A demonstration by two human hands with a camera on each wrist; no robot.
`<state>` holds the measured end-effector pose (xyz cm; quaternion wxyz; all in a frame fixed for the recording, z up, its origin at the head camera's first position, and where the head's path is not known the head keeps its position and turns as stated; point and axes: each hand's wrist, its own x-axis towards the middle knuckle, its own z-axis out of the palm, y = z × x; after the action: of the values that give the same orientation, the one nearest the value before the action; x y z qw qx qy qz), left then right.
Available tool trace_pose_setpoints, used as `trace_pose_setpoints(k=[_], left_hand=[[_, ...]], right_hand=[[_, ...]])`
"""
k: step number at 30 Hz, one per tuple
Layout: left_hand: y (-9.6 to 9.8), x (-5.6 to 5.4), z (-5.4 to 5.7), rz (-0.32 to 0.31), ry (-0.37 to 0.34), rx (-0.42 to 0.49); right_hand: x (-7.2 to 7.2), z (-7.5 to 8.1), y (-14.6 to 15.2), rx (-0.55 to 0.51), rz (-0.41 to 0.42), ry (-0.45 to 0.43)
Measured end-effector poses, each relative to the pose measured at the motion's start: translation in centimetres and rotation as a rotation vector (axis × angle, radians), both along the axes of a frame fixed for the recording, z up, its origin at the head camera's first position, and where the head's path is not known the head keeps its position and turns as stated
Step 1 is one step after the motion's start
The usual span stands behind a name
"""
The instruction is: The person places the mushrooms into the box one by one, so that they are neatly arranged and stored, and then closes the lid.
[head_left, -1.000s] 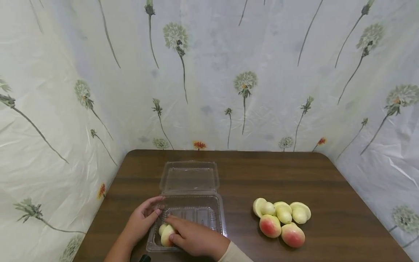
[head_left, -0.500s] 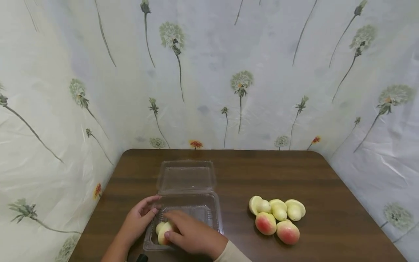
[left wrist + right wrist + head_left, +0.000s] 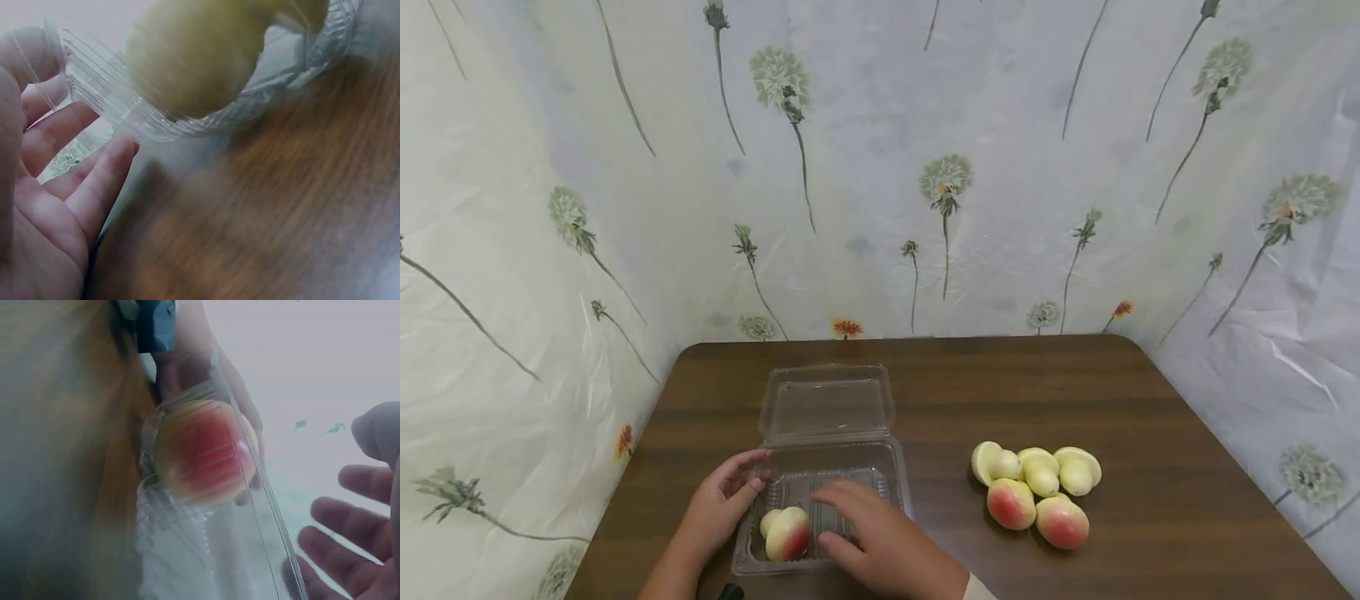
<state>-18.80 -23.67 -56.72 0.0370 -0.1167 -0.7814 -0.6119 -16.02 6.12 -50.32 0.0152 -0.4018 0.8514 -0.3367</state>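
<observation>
A clear plastic clamshell container [image 3: 904, 492] lies on the table, its lid [image 3: 827, 402] folded back. My left hand [image 3: 721, 504] holds the container's left rim, thumb on one side of the wall and fingers on the other. Inside, at the front left corner, sits a mango-like fruit [image 3: 788, 535], yellow with a red blush. A smaller pale yellow lump [image 3: 769, 522] shows against its left side. My right hand [image 3: 887, 533] hovers over the container's right part, fingers spread and holding nothing. Through the plastic, the right wrist view shows the fruit's red side [image 3: 209, 450].
Right of the container, two red-blushed fruits [image 3: 1062, 521] lie in front of several pale yellow, mushroom-shaped pieces [image 3: 1038, 473]. A small black object [image 3: 731, 592] is at the front edge of view. Flower-patterned sheeting [image 3: 850, 208] surrounds the brown table [image 3: 970, 392].
My right hand has let go of the fruit in the container and drawn back to the right, so the red side now shows. The left hand stays at the rim.
</observation>
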Motion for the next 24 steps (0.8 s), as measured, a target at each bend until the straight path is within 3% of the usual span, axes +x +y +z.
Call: trace_pose_setpoints(k=[8, 16, 24], left_hand=[[-0.1, -0.1, -0.1, -0.009, 0.004, 0.008], [-0.1, -0.1, -0.2, -0.025, 0.000, 0.023], [-0.2, 0.0, 0.0, -0.031, 0.009, 0.030]], right_hand=[[1.1, -0.5, 2.5, -0.106, 0.009, 0.150], [0.8, -1.9, 5.0, -0.189, -0.028, 0.366], [0.7, -2.6, 7.6, -0.185, -0.141, 0.428]])
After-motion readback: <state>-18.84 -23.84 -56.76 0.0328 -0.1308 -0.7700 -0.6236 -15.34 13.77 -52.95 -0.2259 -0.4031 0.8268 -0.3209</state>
